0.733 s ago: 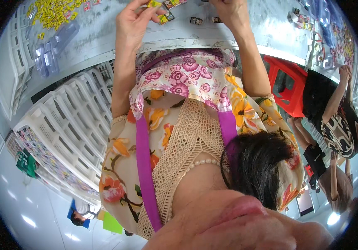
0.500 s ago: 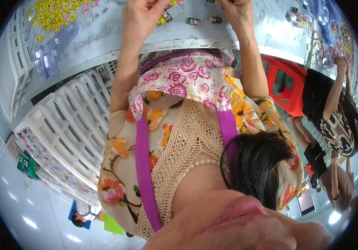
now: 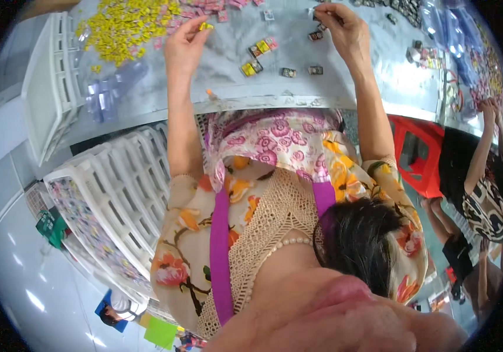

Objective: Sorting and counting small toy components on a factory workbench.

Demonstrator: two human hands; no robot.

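Observation:
My left hand (image 3: 184, 48) is over the far left of the table, thumb and fingers pinching a small yellow piece (image 3: 206, 26). At the far right, my right hand (image 3: 348, 35) has its fingertips together on a tiny pale piece (image 3: 311, 13), too small to name. Just below those fingertips lies a small dark piece (image 3: 316, 36). Between the hands are a yellow-and-pink piece (image 3: 263, 46), a yellow-and-black piece (image 3: 251, 68), and a small white piece (image 3: 269, 14). Two dark rectangular pieces, one left (image 3: 288, 73) and one right (image 3: 315, 70), lie nearer the table's front edge.
A heap of yellow pieces (image 3: 125, 29) spreads at the far left beside pink ones (image 3: 222, 15). Dark pieces (image 3: 403, 10) lie at the far right. White crates (image 3: 105, 199) stack at lower left; a red stool (image 3: 418, 155) stands right. Other people work at the right.
The view has shifted, showing more of the table. My left hand has moved left and away from the laid-out pieces, toward the heaps. My right hand has reached farther out.

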